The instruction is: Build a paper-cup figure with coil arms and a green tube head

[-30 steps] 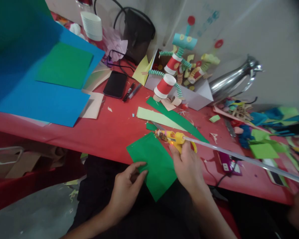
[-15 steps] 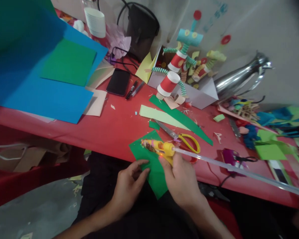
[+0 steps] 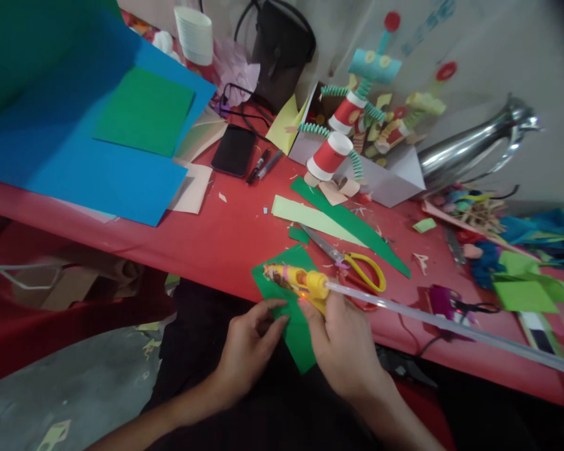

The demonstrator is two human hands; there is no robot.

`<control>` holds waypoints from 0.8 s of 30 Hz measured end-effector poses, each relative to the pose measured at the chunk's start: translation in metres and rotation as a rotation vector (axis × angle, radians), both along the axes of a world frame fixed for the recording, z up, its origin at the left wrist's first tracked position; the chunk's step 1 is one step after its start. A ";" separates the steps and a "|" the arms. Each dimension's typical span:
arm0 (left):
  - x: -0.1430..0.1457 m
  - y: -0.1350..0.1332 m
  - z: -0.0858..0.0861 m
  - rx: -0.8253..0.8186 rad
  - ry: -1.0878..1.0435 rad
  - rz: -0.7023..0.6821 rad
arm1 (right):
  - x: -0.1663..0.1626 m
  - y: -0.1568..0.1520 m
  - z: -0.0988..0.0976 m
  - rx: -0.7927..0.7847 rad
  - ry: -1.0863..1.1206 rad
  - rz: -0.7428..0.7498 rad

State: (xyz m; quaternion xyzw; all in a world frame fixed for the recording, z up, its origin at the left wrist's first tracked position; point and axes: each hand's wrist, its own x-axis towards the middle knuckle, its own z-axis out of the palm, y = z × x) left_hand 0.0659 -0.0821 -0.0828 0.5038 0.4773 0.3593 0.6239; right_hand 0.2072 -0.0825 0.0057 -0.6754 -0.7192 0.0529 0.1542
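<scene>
My right hand [image 3: 343,341] is closed round the grip of a yellow glue gun [image 3: 298,280], whose nozzle points left over a green paper sheet [image 3: 289,294]. A long clear glue stick [image 3: 451,326] trails from the gun's back to the right. The sheet hangs over the near edge of the red table [image 3: 216,232]. My left hand [image 3: 251,341] pinches the sheet's lower left edge, thumb on top.
Yellow-handled scissors [image 3: 352,263] and green paper strips [image 3: 343,219] lie just beyond the gun. Farther back stand a paper-cup robot [image 3: 343,134] on a white box, a black phone [image 3: 235,150], pens, large blue sheets [image 3: 79,150] and a metal kettle [image 3: 470,150]. Paper scraps crowd the right.
The glue gun has moved left and toward me, from beside the scissors onto the green sheet. My left hand has kept its hold on the sheet's edge.
</scene>
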 end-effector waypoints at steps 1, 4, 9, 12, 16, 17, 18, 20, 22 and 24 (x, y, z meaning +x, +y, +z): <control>0.000 0.000 0.000 0.003 -0.002 0.000 | -0.001 0.000 0.000 -0.010 0.012 0.012; 0.000 0.001 -0.001 0.011 -0.002 0.007 | -0.002 0.000 0.001 -0.029 0.029 0.035; 0.000 0.000 -0.004 -0.004 -0.010 0.004 | 0.003 0.000 -0.001 -0.026 0.024 0.032; -0.001 0.000 -0.003 -0.023 -0.015 0.001 | 0.011 0.001 -0.004 -0.050 0.019 -0.044; -0.001 0.002 -0.001 -0.026 -0.010 0.007 | 0.021 0.004 -0.002 -0.108 0.082 -0.160; 0.000 0.003 -0.001 -0.031 -0.007 0.013 | 0.025 0.006 -0.001 -0.119 0.129 -0.182; 0.000 0.003 -0.001 -0.036 -0.002 0.022 | 0.031 0.008 0.000 -0.119 0.193 -0.208; -0.002 0.003 0.000 -0.038 0.017 0.039 | 0.052 0.017 0.001 -0.094 0.366 -0.274; -0.005 0.002 0.002 -0.007 0.040 0.049 | 0.084 0.031 0.001 -0.045 0.568 -0.341; -0.011 0.002 0.007 0.065 0.060 0.053 | 0.123 0.050 0.000 0.010 0.744 -0.411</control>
